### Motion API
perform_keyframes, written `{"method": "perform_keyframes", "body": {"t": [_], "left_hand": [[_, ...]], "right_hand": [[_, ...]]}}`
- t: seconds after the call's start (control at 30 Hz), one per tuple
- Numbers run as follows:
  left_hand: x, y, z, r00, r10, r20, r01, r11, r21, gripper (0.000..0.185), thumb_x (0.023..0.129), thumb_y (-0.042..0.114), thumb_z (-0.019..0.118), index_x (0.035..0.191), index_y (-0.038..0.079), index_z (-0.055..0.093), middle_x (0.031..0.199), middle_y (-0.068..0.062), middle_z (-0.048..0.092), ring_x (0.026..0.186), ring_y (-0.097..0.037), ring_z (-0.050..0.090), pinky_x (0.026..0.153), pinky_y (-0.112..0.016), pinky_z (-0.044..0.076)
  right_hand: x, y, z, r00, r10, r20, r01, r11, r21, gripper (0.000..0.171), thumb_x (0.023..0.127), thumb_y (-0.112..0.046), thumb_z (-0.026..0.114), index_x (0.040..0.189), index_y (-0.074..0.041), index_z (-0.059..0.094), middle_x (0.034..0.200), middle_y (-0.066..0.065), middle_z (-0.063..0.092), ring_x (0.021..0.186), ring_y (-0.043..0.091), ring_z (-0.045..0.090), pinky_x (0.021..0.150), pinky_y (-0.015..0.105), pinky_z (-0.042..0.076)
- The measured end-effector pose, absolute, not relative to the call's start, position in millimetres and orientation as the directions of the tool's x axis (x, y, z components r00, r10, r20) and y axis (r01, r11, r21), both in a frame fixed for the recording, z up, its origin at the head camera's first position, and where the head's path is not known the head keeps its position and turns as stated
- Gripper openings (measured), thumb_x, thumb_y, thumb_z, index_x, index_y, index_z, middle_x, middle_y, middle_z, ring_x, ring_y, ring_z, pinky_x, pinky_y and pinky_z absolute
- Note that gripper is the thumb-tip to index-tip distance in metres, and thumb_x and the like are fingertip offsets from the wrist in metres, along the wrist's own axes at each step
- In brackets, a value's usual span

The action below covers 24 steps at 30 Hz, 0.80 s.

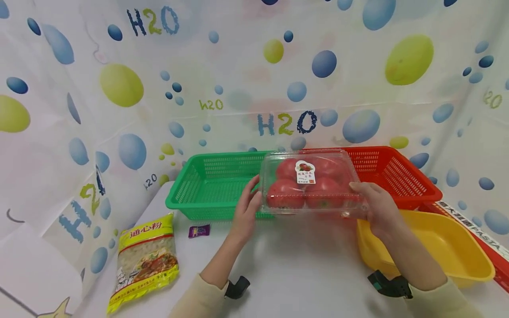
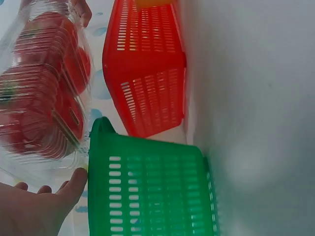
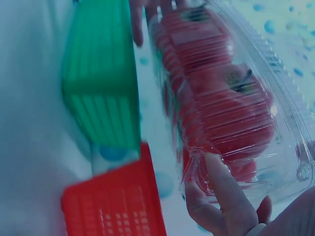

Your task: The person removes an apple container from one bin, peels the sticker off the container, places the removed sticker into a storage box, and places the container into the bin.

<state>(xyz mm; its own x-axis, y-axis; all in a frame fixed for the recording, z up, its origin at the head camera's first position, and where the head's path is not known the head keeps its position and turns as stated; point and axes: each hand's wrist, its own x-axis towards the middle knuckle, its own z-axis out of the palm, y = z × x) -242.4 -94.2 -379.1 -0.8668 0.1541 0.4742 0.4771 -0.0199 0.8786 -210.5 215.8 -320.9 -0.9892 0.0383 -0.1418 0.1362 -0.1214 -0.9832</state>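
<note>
A clear plastic box of tomatoes with a white label on its lid hangs in the air, its top tilted toward me. My right hand grips its right end, thumb over the front edge; in the right wrist view its fingers curl at the box's corner. At the opposite end, my left hand has its fingertips right by the side wall. The left wrist view shows the left thumb straight, next to the box's edge. Behind the box stand a green basket and a red basket.
A yellow basin sits beneath my right forearm, with a red pasta package beside it. On the left lie a yellow bag of macaroni and a small purple wrapped candy. A patterned curtain hangs behind.
</note>
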Motion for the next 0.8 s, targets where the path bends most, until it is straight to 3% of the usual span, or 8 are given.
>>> {"method": "perform_keyframes", "body": {"t": [0.23,0.33,0.5,0.6,0.8], "left_hand": [[-238,-119,-379,-0.889,0.169,0.426,0.428,-0.030,0.903,0.060,0.104,0.031,0.038,0.159,0.009,0.026,0.160,-0.016,0.031,0.143,-0.037,0.033,0.105,-0.057,0.044],[-235,-128,-379,-0.899,0.185,0.398,0.397,-0.042,0.917,0.061,0.104,0.031,0.038,0.160,0.011,0.025,0.158,-0.017,0.032,0.141,-0.038,0.036,0.102,-0.057,0.046],[-230,-142,-384,-0.896,0.227,0.381,0.370,-0.091,0.925,0.062,0.104,0.028,0.041,0.161,0.010,0.023,0.160,-0.018,0.031,0.141,-0.041,0.037,0.101,-0.058,0.047],[-226,-150,-388,-0.886,0.258,0.386,0.368,-0.117,0.923,0.065,0.105,0.030,0.046,0.161,0.008,0.022,0.160,-0.020,0.030,0.143,-0.043,0.034,0.100,-0.057,0.048],[-217,-158,-391,-0.871,0.330,0.363,0.337,-0.133,0.932,0.071,0.104,0.036,0.052,0.161,0.008,0.021,0.159,-0.023,0.031,0.143,-0.043,0.034,0.101,-0.050,0.049]], "right_hand": [[-196,193,-328,-0.992,0.007,-0.124,0.124,-0.054,-0.991,0.043,0.097,-0.048,0.065,0.124,-0.018,0.050,0.120,-0.006,0.056,0.117,0.018,0.045,0.090,0.030,0.054],[-192,187,-332,-0.993,-0.017,-0.115,0.116,-0.040,-0.992,0.050,0.098,-0.044,0.064,0.133,-0.013,0.046,0.129,-0.001,0.050,0.119,0.020,0.044,0.089,0.032,0.056],[-186,184,-339,-0.992,-0.108,-0.071,0.069,0.018,-0.997,0.071,0.102,-0.035,0.059,0.158,-0.014,0.022,0.148,0.008,0.033,0.126,0.024,0.037,0.092,0.031,0.054],[-183,186,-342,-0.982,-0.180,-0.054,0.044,0.056,-0.997,0.078,0.102,-0.030,0.058,0.163,-0.017,0.011,0.153,0.012,0.027,0.128,0.028,0.034,0.092,0.034,0.053],[-177,195,-347,-0.967,-0.250,-0.051,0.017,0.134,-0.991,0.079,0.101,-0.028,0.057,0.162,-0.015,0.008,0.150,0.019,0.031,0.116,0.029,0.049,0.085,0.039,0.057]]}}
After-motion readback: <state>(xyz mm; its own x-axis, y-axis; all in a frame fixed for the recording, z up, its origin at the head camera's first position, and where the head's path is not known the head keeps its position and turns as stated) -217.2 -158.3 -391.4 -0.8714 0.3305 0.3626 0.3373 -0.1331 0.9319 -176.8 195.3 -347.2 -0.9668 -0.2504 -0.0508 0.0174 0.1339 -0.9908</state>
